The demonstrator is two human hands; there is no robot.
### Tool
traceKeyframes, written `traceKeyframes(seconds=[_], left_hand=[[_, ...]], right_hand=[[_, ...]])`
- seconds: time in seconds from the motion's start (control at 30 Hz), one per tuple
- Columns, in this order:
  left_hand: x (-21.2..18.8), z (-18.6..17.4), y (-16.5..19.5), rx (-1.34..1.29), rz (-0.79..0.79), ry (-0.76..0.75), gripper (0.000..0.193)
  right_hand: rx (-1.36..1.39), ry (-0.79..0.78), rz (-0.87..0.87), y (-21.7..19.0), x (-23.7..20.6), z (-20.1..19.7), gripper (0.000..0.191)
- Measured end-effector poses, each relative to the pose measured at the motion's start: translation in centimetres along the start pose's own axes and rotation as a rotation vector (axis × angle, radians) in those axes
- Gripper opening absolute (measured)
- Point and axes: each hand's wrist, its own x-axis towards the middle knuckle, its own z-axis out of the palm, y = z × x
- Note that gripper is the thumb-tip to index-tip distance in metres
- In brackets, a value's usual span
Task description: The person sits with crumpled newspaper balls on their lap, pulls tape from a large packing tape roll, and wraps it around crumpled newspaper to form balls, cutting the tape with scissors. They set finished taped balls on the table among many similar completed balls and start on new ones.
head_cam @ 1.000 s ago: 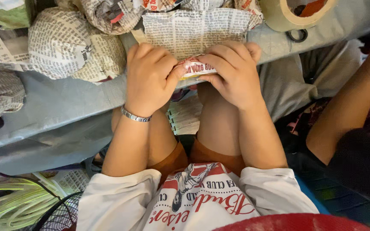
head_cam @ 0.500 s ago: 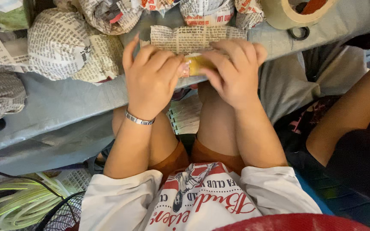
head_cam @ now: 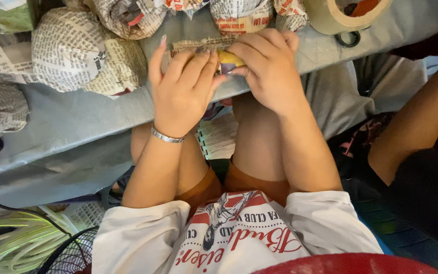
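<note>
My left hand [head_cam: 181,89] and my right hand [head_cam: 267,66] press together on a small bundle of newspaper [head_cam: 198,44] that lies on a grey sheet-covered surface [head_cam: 77,119]. A yellow thing [head_cam: 229,57] shows between my fingers inside the paper; most of it is hidden. My left fingers lie flat over the fold, with a silver bracelet [head_cam: 167,136] on that wrist. My right fingers curl over the top of the bundle.
Several newspaper-wrapped bundles [head_cam: 87,53] lie along the far side. A roll of tan tape [head_cam: 343,15] and black scissor handles [head_cam: 348,38] sit at top right. Another person's arm [head_cam: 416,122] reaches in at right. Green cord [head_cam: 11,243] and a fan grille [head_cam: 69,253] lie at bottom left.
The newspaper sheet has been folded smaller over the yellow thing, and both my hands have moved farther up onto it.
</note>
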Motion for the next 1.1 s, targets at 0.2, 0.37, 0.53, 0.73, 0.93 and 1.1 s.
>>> traceKeyframes(seconds=[0.2, 0.37, 0.53, 0.73, 0.93, 1.1], left_hand=[[0.5, -0.2, -0.9, -0.062, -0.074, -0.087, 0.037], [1.9, -0.1, -1.6, -0.13, -0.105, -0.14, 0.029], [1.6, -0.6, -1.2, -0.151, -0.042, -0.117, 0.048], [1.7, -1.4, 0.7, 0.007, -0.03, -0.138, 0.05], [4.1, -1.1, 3.2, 0.0, -0.159, 0.017, 0.045], [4.6, 0.9, 3.9, -0.222, -0.245, 0.239, 0.037]], right_hand=[[0.045, -0.054, 0.093, -1.0, 0.3, -0.6, 0.028], [0.044, 0.051, 0.043, -1.0, -1.3, -1.0, 0.054], [0.196, 0.038, 0.056, 0.4, -2.7, -1.0, 0.051], [0.338, 0.038, 0.166, -1.0, -3.3, -2.8, 0.047], [0.332, 0.124, 0.199, -2.4, -0.6, -7.7, 0.044], [0.452, 0.281, 0.256, -3.9, 0.5, -7.4, 0.053]])
